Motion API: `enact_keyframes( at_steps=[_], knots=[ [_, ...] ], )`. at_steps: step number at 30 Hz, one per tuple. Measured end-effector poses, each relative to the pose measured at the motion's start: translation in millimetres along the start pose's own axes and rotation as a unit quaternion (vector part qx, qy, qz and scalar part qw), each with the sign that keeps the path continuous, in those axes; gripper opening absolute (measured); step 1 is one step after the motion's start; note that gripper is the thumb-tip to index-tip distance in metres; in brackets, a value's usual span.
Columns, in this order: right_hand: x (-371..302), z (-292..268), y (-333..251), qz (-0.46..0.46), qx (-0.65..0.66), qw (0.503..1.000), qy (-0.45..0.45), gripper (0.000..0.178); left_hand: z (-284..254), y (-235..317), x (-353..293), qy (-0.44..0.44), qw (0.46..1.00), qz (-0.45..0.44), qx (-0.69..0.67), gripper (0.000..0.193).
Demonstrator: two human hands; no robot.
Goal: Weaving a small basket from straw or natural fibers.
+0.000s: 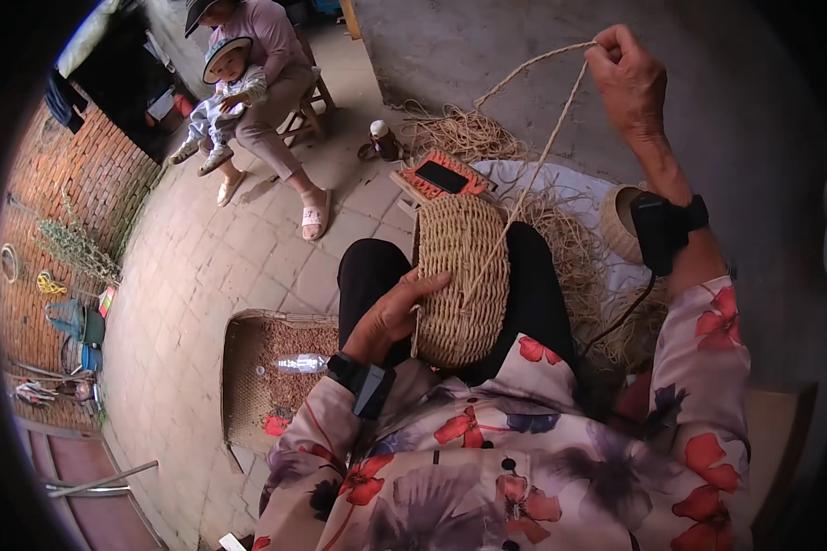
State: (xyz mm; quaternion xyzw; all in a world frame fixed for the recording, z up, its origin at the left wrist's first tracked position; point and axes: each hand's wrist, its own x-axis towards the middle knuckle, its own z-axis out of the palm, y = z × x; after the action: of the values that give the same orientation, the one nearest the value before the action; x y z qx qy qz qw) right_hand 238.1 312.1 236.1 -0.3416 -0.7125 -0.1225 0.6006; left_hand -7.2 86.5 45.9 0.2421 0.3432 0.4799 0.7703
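A woven straw basket lies tilted on my lap between my knees. My left hand grips its near left rim, thumb across the woven wall and fingers hidden inside. Raised high at the upper right, my right hand is closed in a pinch on a straw cord. The cord runs taut from the basket's side up to those fingers, and its other length sags away toward a pile of loose cord by the wall.
More loose cord lies on a white cloth beside a small woven basket. A phone rests on an orange woven stool. At left stands a shallow tray with a clear bottle. A seated person holds a child.
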Motion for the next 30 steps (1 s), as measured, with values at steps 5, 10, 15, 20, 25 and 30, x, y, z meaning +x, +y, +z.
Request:
enact_keyframes(
  at_steps=[5,10,15,20,25,30],
  knots=[
    [-56,4,2,0.024,-0.102,0.962,-0.252,0.031,6,-2,-5,-0.012,1.000,-0.006,-0.006,0.051],
    [-142,-9,-77,-0.083,0.286,0.843,-0.448,0.040,2,-10,-11,0.004,1.000,-0.002,-0.014,0.048],
    [-164,-23,-102,-0.203,0.179,0.854,-0.443,0.020,3,-7,-7,-0.017,1.000,0.006,-0.020,0.044],
    [-163,-22,-104,-0.250,0.171,0.854,-0.424,0.022,-4,-6,1,-0.015,1.000,-0.006,-0.017,0.042],
    [-170,-15,-105,-0.176,0.255,0.830,-0.464,0.024,-11,3,2,-0.008,1.000,0.000,-0.019,0.045],
    [-156,-31,-108,-0.102,0.196,0.806,-0.549,0.010,-19,1,16,-0.025,0.999,0.007,-0.043,0.047]
  ],
)
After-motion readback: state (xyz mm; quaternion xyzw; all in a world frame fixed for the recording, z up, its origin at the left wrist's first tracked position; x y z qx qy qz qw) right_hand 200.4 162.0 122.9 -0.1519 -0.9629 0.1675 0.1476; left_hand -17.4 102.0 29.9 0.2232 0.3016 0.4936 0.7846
